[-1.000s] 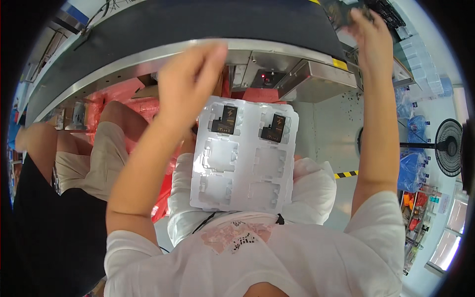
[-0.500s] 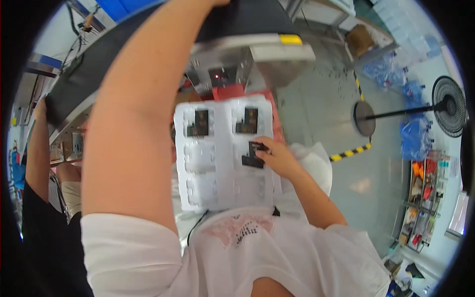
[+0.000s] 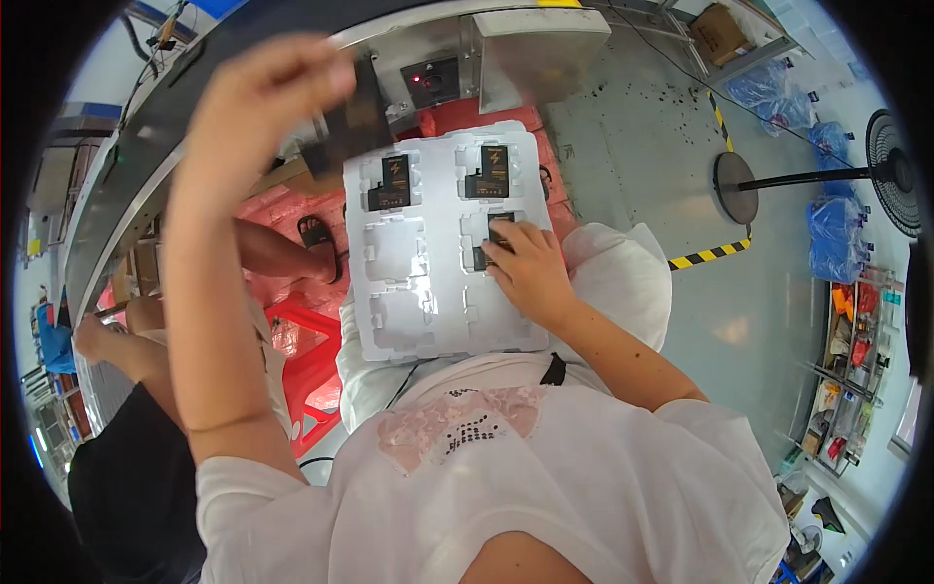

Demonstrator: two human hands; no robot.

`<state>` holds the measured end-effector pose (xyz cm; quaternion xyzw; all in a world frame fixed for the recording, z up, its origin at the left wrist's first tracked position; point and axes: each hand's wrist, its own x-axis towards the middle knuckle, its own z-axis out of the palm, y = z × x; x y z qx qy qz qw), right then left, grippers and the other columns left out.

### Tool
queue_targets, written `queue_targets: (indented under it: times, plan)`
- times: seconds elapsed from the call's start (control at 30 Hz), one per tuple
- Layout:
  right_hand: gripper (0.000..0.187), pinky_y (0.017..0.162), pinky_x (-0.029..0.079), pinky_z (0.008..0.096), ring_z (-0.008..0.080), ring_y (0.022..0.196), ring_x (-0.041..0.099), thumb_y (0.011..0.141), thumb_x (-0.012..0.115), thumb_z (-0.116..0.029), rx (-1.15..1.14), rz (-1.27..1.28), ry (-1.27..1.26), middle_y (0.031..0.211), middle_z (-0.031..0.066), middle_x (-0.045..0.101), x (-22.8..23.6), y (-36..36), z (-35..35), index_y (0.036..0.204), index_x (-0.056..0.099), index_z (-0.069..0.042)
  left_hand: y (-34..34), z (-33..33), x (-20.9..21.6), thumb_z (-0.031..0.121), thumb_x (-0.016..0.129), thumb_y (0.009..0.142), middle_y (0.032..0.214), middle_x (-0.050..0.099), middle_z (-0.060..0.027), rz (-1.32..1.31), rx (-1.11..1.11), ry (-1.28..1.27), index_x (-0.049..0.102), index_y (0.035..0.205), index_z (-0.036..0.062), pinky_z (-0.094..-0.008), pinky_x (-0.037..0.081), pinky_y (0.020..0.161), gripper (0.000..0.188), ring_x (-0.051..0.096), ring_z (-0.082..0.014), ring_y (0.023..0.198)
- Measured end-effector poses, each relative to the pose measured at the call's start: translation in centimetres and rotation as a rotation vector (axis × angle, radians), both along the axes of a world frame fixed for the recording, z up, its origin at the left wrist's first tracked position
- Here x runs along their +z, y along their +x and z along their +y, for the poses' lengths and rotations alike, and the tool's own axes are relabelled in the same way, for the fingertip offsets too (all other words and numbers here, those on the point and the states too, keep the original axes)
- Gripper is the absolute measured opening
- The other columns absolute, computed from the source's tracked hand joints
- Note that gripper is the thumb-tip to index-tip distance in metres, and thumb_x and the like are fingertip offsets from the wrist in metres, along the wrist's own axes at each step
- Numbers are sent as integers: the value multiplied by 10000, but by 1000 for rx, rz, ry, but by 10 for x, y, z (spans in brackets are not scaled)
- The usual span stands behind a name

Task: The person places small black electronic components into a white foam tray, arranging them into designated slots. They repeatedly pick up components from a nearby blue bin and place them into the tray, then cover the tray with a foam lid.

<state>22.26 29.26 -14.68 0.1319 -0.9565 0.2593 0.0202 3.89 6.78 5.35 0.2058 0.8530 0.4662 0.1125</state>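
A white plastic tray (image 3: 443, 302) with moulded pockets rests on my lap. Two black L-shaped phone batteries lie in its far pockets, the left battery (image 3: 391, 183) and the right battery (image 3: 489, 171). My right hand (image 3: 533, 273) has its fingertips on a third battery (image 3: 481, 259) in the right middle pocket, covering much of it. Beyond the tray's far left corner, my left hand (image 3: 272, 92) is raised and blurred, gripping another black battery (image 3: 355, 122). The left middle and both near pockets show bare white plastic.
A dark conveyor belt (image 3: 409, 21) with a metal side runs along the far side. Below it sits a metal box (image 3: 540, 58). A co-worker's arm (image 3: 136, 355) and a red stool (image 3: 316, 341) are at left. A black fan (image 3: 739, 185) stands at right.
My left arm has drawn back from over the belt, and a battery now shows in that hand. My right hand stays on the third battery, its fingers now more spread over it.
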Motion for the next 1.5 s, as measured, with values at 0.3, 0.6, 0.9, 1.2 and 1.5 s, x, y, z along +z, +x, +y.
queue_targets:
  times: [0.3, 0.6, 0.9, 1.2, 1.5]
  plan:
    - [363, 1070, 258, 474, 278, 1298, 360, 823, 614, -178, 116, 34, 96, 1359, 75, 443, -21, 20, 2, 1176, 571, -107, 69, -44, -225, 187, 719, 759, 858, 628, -74, -234, 10, -18, 684, 1028, 62, -289, 458, 682, 299, 570, -165, 746]
    - [348, 966, 345, 451, 346, 1123, 462, 808, 621, -94, -228, 249, -101, 1248, 181, 472, 5, 22, -3, 1148, 556, -60, 132, -45, -250, 258, 643, 825, 1232, 436, -261, 402, 500, -277, 410, 1309, -6, -452, 375, 929, 598, 450, -415, 1093]
    - [204, 827, 445, 333, 264, 946, 546, 852, 595, -81, -214, 442, -433, 1024, 133, 558, 92, -63, -20, 1046, 592, -18, 159, -35, -265, 175, 675, 787, 1281, 410, -291, 80, 572, -25, 288, 1349, -61, -427, 349, 992, 722, 434, -418, 1154]
    - [407, 959, 392, 401, 341, 1101, 504, 822, 628, -251, 23, 641, -111, 1138, 180, 546, 181, -281, -34, 1158, 568, -30, 164, -40, -280, 205, 634, 829, 1259, 404, -294, -57, 521, 99, 281, 1350, -85, -437, 317, 1012, 693, 383, -416, 1194]
    - [507, 915, 425, 365, 294, 1061, 559, 811, 652, -294, 74, -5, 370, 1123, 201, 591, 184, -413, 3, 1197, 533, 12, 189, -31, -278, 162, 453, 927, 1307, 354, -324, -42, 617, 115, 266, 1349, -98, -444, 279, 1040, 530, 356, -450, 1211]
